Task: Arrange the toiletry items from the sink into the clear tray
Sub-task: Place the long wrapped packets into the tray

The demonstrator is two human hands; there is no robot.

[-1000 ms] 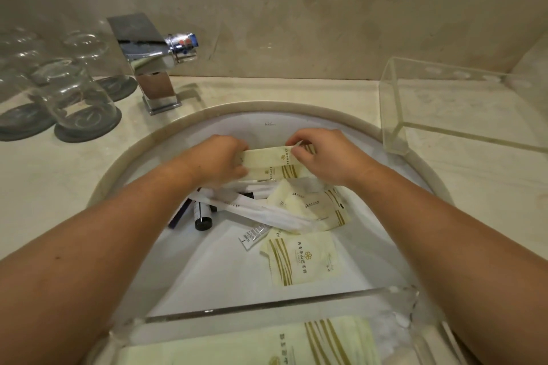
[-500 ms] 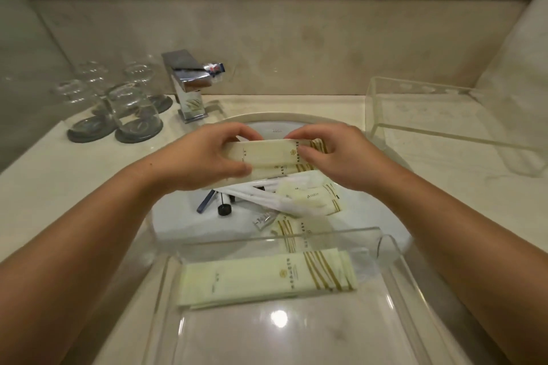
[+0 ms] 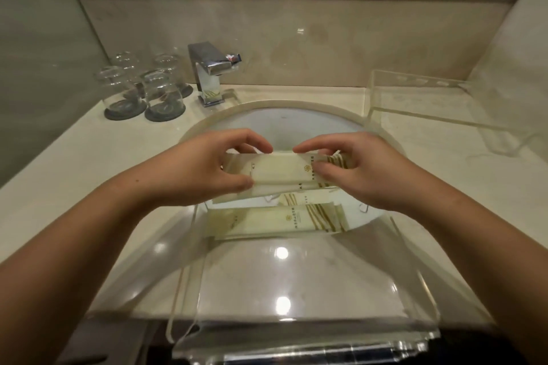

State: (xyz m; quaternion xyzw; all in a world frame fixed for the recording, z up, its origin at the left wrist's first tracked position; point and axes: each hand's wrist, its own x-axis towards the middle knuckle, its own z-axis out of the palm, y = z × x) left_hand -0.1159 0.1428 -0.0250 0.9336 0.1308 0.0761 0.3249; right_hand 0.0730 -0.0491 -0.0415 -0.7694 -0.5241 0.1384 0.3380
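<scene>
Both hands hold a long cream packet with gold stripes level above the far end of the clear tray. My left hand pinches its left end, and my right hand pinches its right, striped end. A second cream packet seems to lie under the first in the same grip. Another matching packet lies flat inside the tray at its far end. The white sink lies behind the hands, and the items left in it are hidden.
A chrome faucet stands behind the sink. Several upturned glasses on dark coasters sit at the back left. A second clear acrylic tray rests on the counter at the right. A mirror edge runs along the wall above.
Both hands have lifted the cream packet out of the sink and brought it nearer, over the clear tray. The view has tilted up, and the sink's other items have dropped out of sight.
</scene>
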